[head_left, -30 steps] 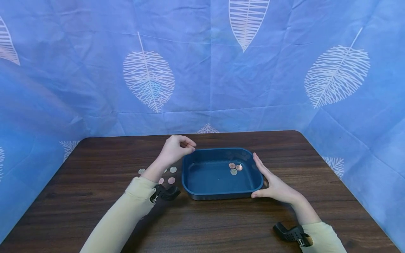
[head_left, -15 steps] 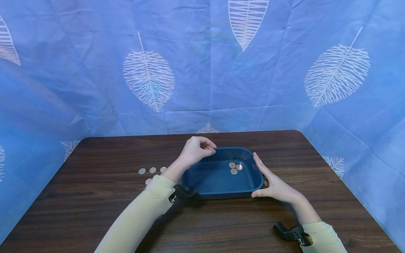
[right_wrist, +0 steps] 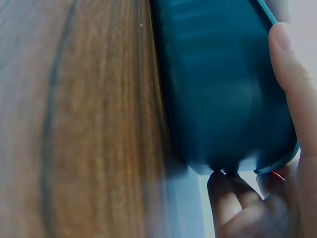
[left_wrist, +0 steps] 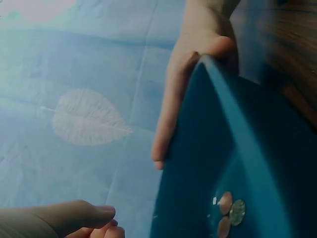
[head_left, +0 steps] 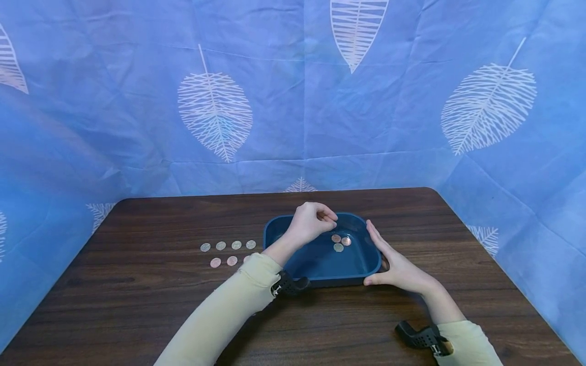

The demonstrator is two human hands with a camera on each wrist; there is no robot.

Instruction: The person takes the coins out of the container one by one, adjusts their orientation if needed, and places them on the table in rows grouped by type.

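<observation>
From the head camera, the left hand point(head_left: 311, 222) hovers over the blue tray point(head_left: 320, 264), fingertips pinched together as if round a coin, though none shows; the right hand point(head_left: 397, 265) lies flat against the tray's right wall, fingers straight, likely bracing it. Three coins point(head_left: 341, 242) lie inside; seven loose coins point(head_left: 227, 251) sit in rows on the table point(head_left: 137, 295) to the tray's left. The left wrist view shows those three coins low inside the tray. The right wrist view shows the thumb along the tray's outer wall.
</observation>
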